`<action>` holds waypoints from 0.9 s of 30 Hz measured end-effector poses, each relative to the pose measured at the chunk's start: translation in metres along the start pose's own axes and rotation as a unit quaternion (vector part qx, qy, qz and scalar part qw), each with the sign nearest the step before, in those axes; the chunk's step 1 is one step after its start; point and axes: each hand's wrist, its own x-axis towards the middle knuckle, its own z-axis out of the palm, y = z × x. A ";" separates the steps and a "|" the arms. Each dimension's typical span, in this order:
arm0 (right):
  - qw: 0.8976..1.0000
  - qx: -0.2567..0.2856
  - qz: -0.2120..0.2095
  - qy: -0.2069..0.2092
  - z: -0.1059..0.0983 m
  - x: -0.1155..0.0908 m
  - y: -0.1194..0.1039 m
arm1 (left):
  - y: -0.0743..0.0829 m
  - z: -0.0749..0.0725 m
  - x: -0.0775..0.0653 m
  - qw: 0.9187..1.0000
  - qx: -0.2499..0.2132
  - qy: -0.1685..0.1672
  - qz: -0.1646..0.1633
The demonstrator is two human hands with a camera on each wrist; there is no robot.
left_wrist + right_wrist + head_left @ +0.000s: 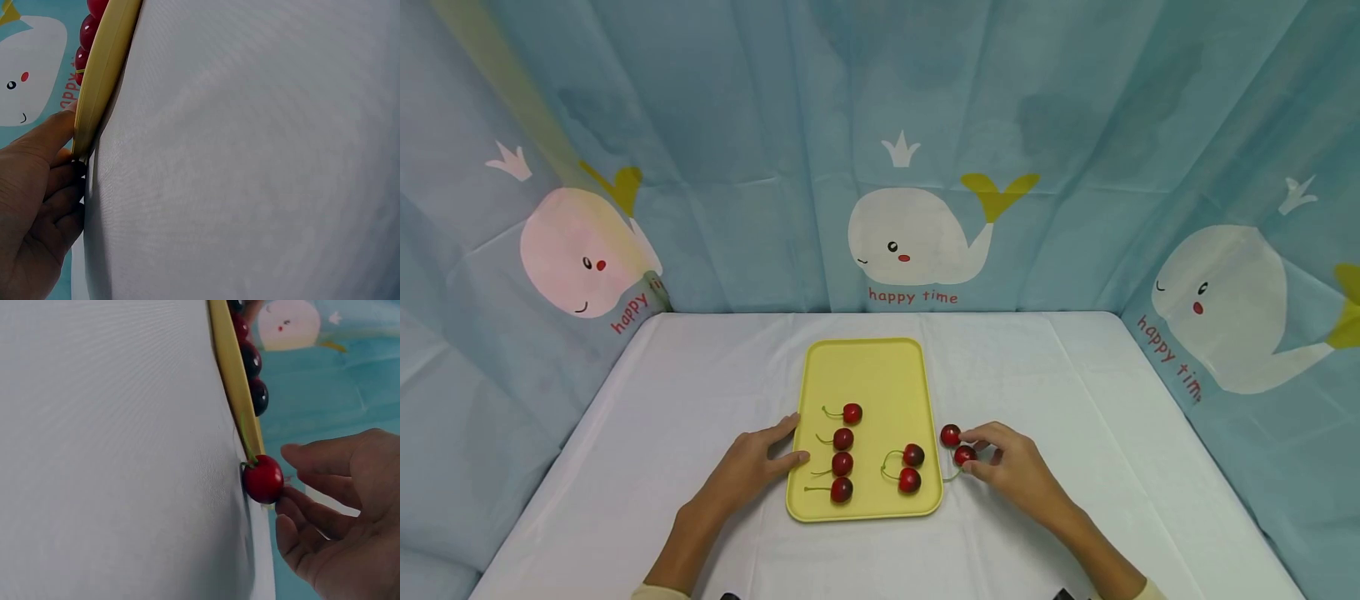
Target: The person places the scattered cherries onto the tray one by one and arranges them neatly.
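Note:
My left hand (752, 462) is at the left edge of a yellow tray (865, 367). Its thumb lies over the rim, with curled fingers against the outside in the left wrist view. Just outside the tray's right side are two dark red cherries: one nearer cherry (966, 455) and one farther cherry (951, 435). My right hand (1018, 471) has its thumb and bent fingers around the nearer one. In the right wrist view, a gap shows between one fingertip and the red cherry (263, 479), while other fingers meet or overlap its edge. A green stem reaches toward the tray wall.
Several stemmed cherries (842, 464) form a column on the tray's left half. Another pair, including this cherry (909, 480), sits near its right edge. White cloth (700, 375) covers the table, and a blue whale-print curtain (737, 233) rises behind and at both sides.

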 end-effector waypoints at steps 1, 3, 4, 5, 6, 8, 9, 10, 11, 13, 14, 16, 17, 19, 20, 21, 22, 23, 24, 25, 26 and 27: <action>1.000 0.000 0.003 -0.004 0.000 0.000 0.000 | 0.000 0.000 0.000 1.000 0.000 0.000 0.000; 1.000 0.000 0.006 -0.009 0.000 0.000 0.001 | 0.000 0.000 0.000 1.000 0.000 0.000 0.000; 1.000 0.000 0.006 -0.010 0.000 0.000 0.002 | 0.000 0.000 0.000 1.000 0.000 -0.001 -0.001; 1.000 0.000 0.005 -0.012 0.000 0.000 0.002 | 0.000 0.000 0.000 1.000 0.001 -0.001 -0.002; 1.000 -0.001 0.004 -0.013 0.001 -0.001 0.003 | 0.000 0.000 0.000 1.000 0.001 -0.001 -0.003; 1.000 -0.005 0.000 -0.014 0.001 -0.001 0.005 | 0.000 0.000 0.000 1.000 0.001 -0.002 -0.006; 1.000 -0.009 -0.003 -0.014 0.001 -0.001 0.005 | 0.000 0.000 0.000 1.000 0.002 -0.002 -0.007; 1.000 -0.012 -0.007 -0.014 0.002 -0.001 0.006 | 0.000 0.000 0.001 1.000 0.004 -0.002 -0.009; 1.000 -0.016 -0.010 -0.014 0.002 -0.001 0.007 | 0.000 0.000 0.001 1.000 0.005 -0.001 -0.010; 1.000 -0.022 -0.015 -0.015 0.002 -0.001 0.007 | 0.000 0.000 0.001 1.000 0.006 0.000 -0.013; 0.999 -0.024 -0.017 -0.015 0.003 -0.001 0.008 | 0.001 0.000 0.001 1.000 0.006 0.000 -0.013; 0.999 -0.024 -0.016 -0.015 0.003 -0.001 0.008 | 0.001 0.000 0.001 1.000 0.006 0.001 -0.013; 1.000 -0.024 -0.014 -0.014 0.003 -0.002 0.008 | 0.001 0.001 0.001 1.000 0.005 0.001 -0.011; 1.000 -0.022 -0.007 -0.014 0.003 -0.002 0.008 | 0.000 0.001 0.001 1.000 0.002 0.001 -0.008; 1.000 -0.022 -0.002 -0.013 0.003 -0.002 0.008 | 0.000 0.001 0.001 1.000 0.001 0.001 -0.007; 1.000 -0.021 0.002 -0.012 0.003 -0.002 0.008 | 0.000 0.001 0.001 1.000 0.001 0.002 -0.006; 1.000 -0.021 0.005 -0.012 0.003 -0.002 0.007 | 0.000 0.001 0.001 1.000 0.001 0.002 -0.006; 1.000 -0.021 0.009 -0.012 0.003 -0.002 0.007 | 0.000 0.001 0.001 1.000 0.001 0.002 -0.006; 1.000 -0.021 0.011 -0.011 0.003 -0.002 0.007 | 0.000 0.001 0.001 1.000 0.002 0.002 -0.006; 1.000 -0.021 0.013 -0.010 0.003 -0.002 0.007 | 0.000 0.001 0.001 1.000 0.003 0.001 -0.007; 1.000 -0.020 0.015 -0.010 0.003 -0.002 0.006 | 0.000 0.001 0.001 1.000 0.004 0.001 -0.008; 1.000 -0.019 0.016 -0.009 0.003 -0.002 0.006 | 0.001 0.000 0.001 1.000 0.005 0.001 -0.008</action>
